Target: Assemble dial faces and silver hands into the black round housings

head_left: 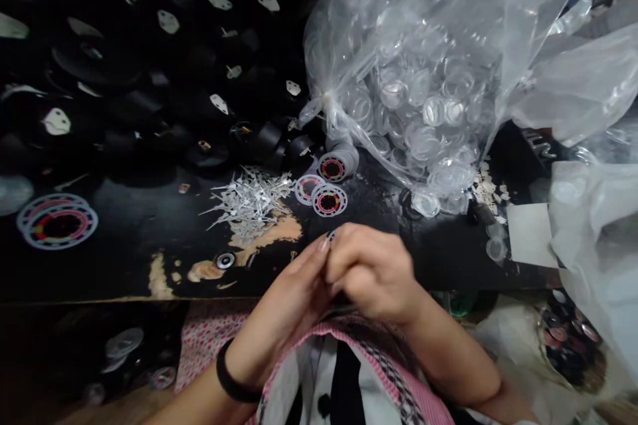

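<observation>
My left hand (289, 309) and my right hand (371, 272) meet at the near edge of the black worktable (149, 226), fingers closed together. Between the fingertips a small round dial-like part (332, 235) peeks out; most of it is hidden by the fingers. A black band sits on my left wrist. Just beyond the hands lie round printed dial faces (327, 200), and to their left a heap of small white pointer needles (252, 202).
A big clear plastic bag (423, 80) full of transparent round covers stands at the back right. Black round housings (149, 80) cover the back left. A large printed dial (56, 220) lies far left. A container of finished round pieces (568, 339) sits low right.
</observation>
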